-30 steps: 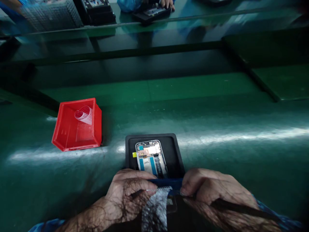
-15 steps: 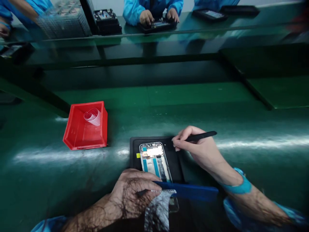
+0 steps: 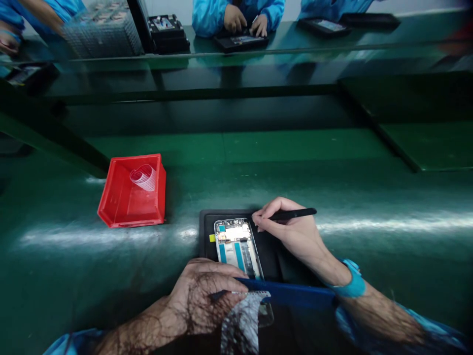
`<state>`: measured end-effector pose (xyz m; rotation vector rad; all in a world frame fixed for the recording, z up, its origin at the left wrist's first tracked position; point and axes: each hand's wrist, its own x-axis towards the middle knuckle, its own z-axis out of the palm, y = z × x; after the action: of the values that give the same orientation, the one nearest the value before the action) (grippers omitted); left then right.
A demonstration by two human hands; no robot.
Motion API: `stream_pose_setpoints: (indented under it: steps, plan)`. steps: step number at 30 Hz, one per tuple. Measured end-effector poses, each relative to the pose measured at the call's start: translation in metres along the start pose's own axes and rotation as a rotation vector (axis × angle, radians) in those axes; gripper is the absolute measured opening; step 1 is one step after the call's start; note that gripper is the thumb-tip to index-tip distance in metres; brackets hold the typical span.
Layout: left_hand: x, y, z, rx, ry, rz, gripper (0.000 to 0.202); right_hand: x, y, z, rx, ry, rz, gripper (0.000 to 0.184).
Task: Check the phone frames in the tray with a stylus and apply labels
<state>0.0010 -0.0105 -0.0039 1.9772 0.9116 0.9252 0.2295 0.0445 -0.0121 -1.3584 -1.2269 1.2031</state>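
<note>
An opened smartphone (image 3: 232,234), its circuit board and blue-green strips exposed, lies in a black tray (image 3: 271,251). My left hand (image 3: 207,291) rests across the phone's lower left side, thumb and fingers closed on a pale, curling perforated sheet (image 3: 242,320). A dark blue strip (image 3: 291,292) runs from those fingers to the right, over the phone; whether they grip it I cannot tell. My right hand (image 3: 291,227), beside the phone's upper right corner, pinches a slim black pen-shaped tool (image 3: 295,214). Its working tip is hidden by the fingers.
A red bin (image 3: 129,202) with a rolled white mesh sheet (image 3: 144,177) stands on the green bench to the left. A yellow tab (image 3: 212,238) shows beside the phone. Across the bench, co-workers in blue sleeves handle black trays (image 3: 242,42) near stacked clear trays (image 3: 103,32).
My right hand has moved left with the black tool, closer to the phone's top right corner. My left hand and the sheet have stayed nearly still.
</note>
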Motion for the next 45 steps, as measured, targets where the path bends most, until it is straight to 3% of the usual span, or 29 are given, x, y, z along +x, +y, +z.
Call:
stream_pose_setpoints:
  steps: [4,16,33,45]
  plan:
    - [0.0,0.0,0.0,0.004,-0.003,0.004,0.012,-0.002,0.0,0.001,-0.002,-0.003,-0.023,0.031]
    - [0.002,0.001,0.0,0.026,-0.008,0.039,0.007,-0.002,0.007,0.004,-0.031,0.036,-0.132,0.024]
    - [0.003,0.002,0.0,0.043,0.001,0.055,0.01,-0.013,0.016,0.004,-0.218,-0.022,-0.489,0.021]
    - [0.002,0.0,0.0,-0.027,-0.003,0.062,0.012,-0.01,0.018,0.006,-0.184,-0.003,-0.452,0.021]
